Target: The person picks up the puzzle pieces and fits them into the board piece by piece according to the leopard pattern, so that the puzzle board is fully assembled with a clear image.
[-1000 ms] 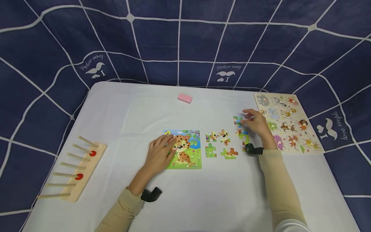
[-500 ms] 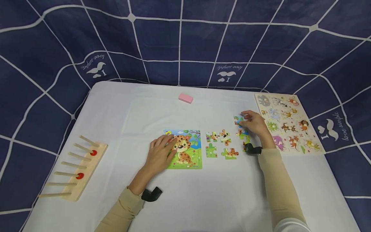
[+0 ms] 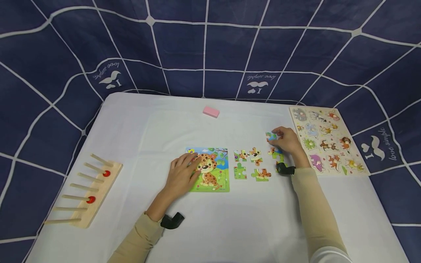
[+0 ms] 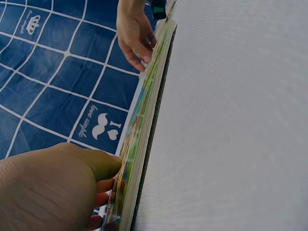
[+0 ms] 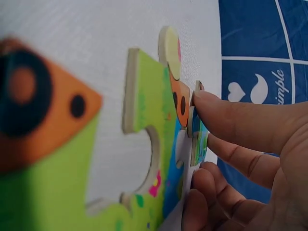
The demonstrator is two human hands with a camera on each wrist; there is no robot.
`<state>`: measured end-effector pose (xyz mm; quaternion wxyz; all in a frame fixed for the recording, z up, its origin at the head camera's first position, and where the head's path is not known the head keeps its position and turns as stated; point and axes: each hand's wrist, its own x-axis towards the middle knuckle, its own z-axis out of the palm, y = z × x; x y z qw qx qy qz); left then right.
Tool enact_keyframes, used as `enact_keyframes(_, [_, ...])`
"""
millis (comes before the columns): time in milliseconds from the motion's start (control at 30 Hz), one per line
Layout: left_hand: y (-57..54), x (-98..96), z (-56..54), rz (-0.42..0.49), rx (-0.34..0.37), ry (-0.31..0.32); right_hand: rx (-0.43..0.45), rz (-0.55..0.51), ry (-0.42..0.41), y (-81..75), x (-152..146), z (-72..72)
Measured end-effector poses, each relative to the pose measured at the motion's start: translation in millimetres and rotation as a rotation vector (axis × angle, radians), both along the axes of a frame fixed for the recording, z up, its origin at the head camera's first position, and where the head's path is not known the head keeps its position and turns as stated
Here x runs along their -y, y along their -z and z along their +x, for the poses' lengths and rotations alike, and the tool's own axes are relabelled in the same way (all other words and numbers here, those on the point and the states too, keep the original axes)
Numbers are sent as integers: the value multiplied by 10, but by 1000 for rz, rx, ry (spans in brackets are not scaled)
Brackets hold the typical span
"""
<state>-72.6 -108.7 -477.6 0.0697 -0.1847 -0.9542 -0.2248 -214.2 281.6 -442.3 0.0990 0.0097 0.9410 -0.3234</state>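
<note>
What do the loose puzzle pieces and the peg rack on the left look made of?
Puzzle pieces: probably thin wood or fibreboard with a smooth printed face; the right-wrist view shows pale, plain cut edges. Peg rack: likely bare wood with a matte finish, judging by its pale tan colour.

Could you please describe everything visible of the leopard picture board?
The leopard picture board lies flat on the white tabletop. Roughly square, it shows a spotted orange leopard sitting on grass beneath blue sky and a leafy branch. Its pale edge looks layered, perhaps wood. The left hand rests on its left side, partly covering it.
</note>
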Motion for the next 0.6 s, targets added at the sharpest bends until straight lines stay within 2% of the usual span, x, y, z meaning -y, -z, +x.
enact_keyframes(233, [1, -3, 5, 14, -26, 3, 79, -49, -17, -38, -8, -39])
enact_keyframes(367, [-1, -4, 8, 10, -7, 4, 114, -57, -11, -59, -15, -50])
enact_keyframes(600, [-2, -1, 8, -4, 13, -2, 24, -33, 32, -72, -24, -37])
